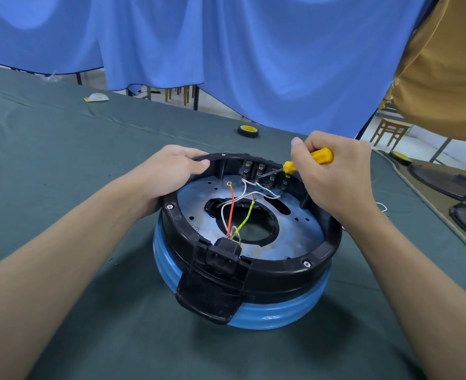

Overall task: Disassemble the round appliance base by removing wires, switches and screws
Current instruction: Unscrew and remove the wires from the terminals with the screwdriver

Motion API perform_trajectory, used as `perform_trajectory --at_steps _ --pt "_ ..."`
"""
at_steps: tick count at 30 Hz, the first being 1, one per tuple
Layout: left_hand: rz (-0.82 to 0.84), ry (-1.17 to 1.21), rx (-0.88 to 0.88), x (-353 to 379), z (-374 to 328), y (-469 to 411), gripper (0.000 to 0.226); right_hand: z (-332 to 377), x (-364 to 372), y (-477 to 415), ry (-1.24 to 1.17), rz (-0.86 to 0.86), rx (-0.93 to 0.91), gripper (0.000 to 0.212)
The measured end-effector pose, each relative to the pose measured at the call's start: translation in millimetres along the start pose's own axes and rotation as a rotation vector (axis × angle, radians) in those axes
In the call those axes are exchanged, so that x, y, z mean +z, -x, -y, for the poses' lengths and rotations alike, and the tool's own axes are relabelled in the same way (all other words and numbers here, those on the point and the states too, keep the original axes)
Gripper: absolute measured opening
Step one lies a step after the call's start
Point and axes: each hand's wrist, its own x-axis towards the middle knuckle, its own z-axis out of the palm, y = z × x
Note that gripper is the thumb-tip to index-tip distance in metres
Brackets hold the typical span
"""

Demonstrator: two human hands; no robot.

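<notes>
The round appliance base (pixel 281 305), blue-sided with a black rim, lies upside down on the green cloth. Inside, a metal plate (pixel 297 237) carries a red wire (pixel 231 209), a yellow-green wire (pixel 246 216) and white wires (pixel 249 194). The wires run from the black power socket (pixel 222 256) at the near rim. A row of switches (pixel 262 172) lines the far inner wall. My left hand (pixel 171 171) grips the far left rim. My right hand (pixel 333 174) holds a yellow-handled screwdriver (pixel 320 156); its tip points at the switches.
A roll of black tape (pixel 248 130) lies behind the base. A white and yellow scrap (pixel 97 97) sits far left. Dark round parts (pixel 445 182) rest on a mat at the right edge. Blue curtains (pixel 226 50) hang behind the table; a person in a tan garment (pixel 445 78) stands at right.
</notes>
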Motion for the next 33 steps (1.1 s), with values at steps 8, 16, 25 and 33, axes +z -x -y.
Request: perform_trajectory --at_steps 8,16,25,33 --pt "-0.002 -0.016 -0.003 -0.6 0.0 0.4 0.027 2.1 -1.1 0.8 0.067 0.102 -0.186 0.041" --pt "-0.003 0.022 -0.010 3.2 -2.8 4.6 0.027 -12.2 3.3 -6.7 -0.160 0.039 0.439 0.035" --pt "-0.026 0.019 -0.021 5.2 -6.9 7.3 0.026 -18.9 8.5 -23.4 -0.349 0.033 0.710 0.042" --pt "-0.044 -0.018 -0.020 3.2 -3.7 6.0 0.026 -30.0 14.7 -51.6 -0.386 0.121 0.804 0.039"
